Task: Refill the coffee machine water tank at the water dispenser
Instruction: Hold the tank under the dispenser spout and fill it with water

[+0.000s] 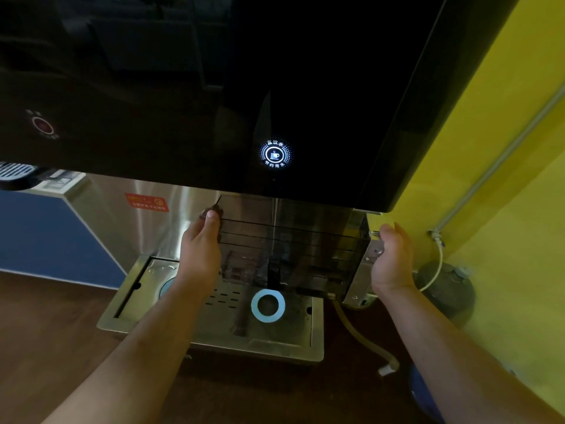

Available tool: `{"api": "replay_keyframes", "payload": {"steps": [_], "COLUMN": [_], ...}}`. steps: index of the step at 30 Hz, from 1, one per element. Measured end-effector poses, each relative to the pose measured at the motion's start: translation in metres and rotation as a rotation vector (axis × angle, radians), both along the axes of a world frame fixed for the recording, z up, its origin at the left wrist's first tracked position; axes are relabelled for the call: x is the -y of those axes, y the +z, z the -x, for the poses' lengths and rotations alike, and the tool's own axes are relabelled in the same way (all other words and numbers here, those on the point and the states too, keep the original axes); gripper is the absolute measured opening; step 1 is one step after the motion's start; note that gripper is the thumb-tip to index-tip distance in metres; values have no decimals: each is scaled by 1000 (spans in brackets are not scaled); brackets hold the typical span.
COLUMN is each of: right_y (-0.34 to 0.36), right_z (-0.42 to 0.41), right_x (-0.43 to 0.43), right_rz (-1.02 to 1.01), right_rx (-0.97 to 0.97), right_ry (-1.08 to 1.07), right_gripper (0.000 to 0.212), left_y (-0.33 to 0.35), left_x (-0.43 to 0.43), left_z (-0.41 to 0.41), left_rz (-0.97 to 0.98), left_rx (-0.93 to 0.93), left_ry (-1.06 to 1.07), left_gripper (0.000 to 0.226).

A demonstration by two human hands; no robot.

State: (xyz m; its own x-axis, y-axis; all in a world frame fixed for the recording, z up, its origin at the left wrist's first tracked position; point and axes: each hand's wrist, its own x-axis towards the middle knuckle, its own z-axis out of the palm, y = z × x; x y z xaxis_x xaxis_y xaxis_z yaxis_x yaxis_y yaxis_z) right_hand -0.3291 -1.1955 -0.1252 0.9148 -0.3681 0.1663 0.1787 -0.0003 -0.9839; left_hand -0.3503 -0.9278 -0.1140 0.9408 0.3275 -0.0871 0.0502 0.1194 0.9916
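Note:
A clear, smoke-tinted water tank (290, 243) is held under the black front panel of the water dispenser (214, 87), above the steel drip tray (281, 341). My left hand (200, 249) grips the tank's left side, thumb over its upper corner. My right hand (393, 258) holds its right side. A lit white-blue button (274, 154) glows on the panel just above the tank. A thin stream runs down into the tank below that button, and some water lies in its bottom.
A blue-white ring (268, 306) marks the tray below the tank. A red button (42, 125) glows dimly at far left. A yellow wall (504, 179) with a grey pipe stands right; a hose (363, 341) trails on the dark floor.

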Motion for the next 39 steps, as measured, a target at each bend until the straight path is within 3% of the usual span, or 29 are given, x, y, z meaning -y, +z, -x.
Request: {"api": "replay_keyframes", "payload": {"steps": [14, 23, 30, 33, 36, 39], "right_y": [-5, -6, -3, -3, -3, -3], "right_z": [0, -2, 0, 0, 0, 0], "right_x": [-3, 2, 1, 1, 2, 1], "right_rz": [-50, 58, 58, 74, 92, 86], "right_rx": [8, 92, 148, 153, 148, 132], "right_ry": [5, 53, 110, 110, 120, 124], "right_gripper": [19, 18, 20, 21, 20, 20], "left_y": [4, 14, 17, 16, 21, 36], "left_x": [-1, -3, -6, -7, 1, 15], "left_z": [3, 8, 11, 23, 38, 40], "left_rz": [-9, -1, -10, -223, -702, -1090], "left_rx": [-13, -23, -102, 76, 478, 697], "left_ry": [8, 9, 177, 361, 218, 20], "left_gripper": [32, 33, 33, 11, 10, 41]}}
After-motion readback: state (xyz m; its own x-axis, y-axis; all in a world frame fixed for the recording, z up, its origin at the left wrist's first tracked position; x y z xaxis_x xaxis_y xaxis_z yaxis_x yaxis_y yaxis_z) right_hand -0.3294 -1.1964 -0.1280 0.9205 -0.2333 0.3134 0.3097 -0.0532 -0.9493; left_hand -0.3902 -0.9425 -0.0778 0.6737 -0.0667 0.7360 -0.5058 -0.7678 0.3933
